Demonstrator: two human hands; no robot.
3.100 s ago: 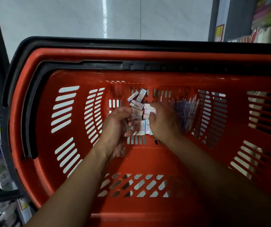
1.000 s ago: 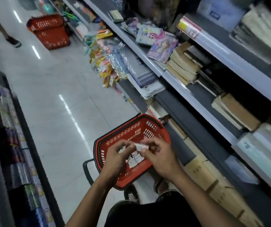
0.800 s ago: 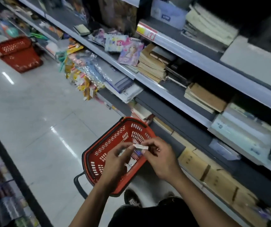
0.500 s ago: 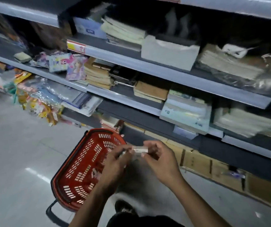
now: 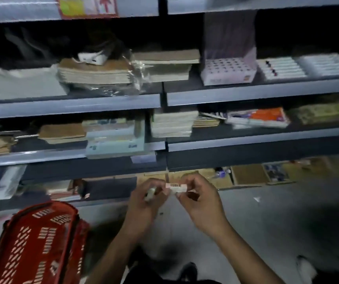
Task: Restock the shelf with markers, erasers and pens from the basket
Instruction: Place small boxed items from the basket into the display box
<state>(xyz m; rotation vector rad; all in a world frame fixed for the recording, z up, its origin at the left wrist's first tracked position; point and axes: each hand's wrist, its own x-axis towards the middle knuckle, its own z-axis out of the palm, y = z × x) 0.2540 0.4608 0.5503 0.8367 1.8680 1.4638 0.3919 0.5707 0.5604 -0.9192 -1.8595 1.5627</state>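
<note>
My right hand (image 5: 200,199) pinches a small white eraser box with a barcode (image 5: 175,185) in front of me. My left hand (image 5: 144,203) touches the box's left end and grips more small pale erasers (image 5: 150,194) in its curled fingers. Both hands hover low before the grey shelf (image 5: 256,95). The red basket (image 5: 35,244) stands on the floor at lower left, its contents hidden from this angle. On the upper right shelf sit a pink display box of pens (image 5: 228,70) and rows of white markers (image 5: 281,68).
Stacks of brown and pale notebooks (image 5: 94,73) fill the left and middle shelves. Cardboard boxes (image 5: 248,174) line the bottom shelf near the floor. My dark shoe (image 5: 189,271) shows at the bottom edge. Grey tiled floor lies to the right.
My view swung from the basket's inside up and right to the shelves. Both hands lifted erasers out of the basket and hold them together in front of the shelf; the basket slid to lower left.
</note>
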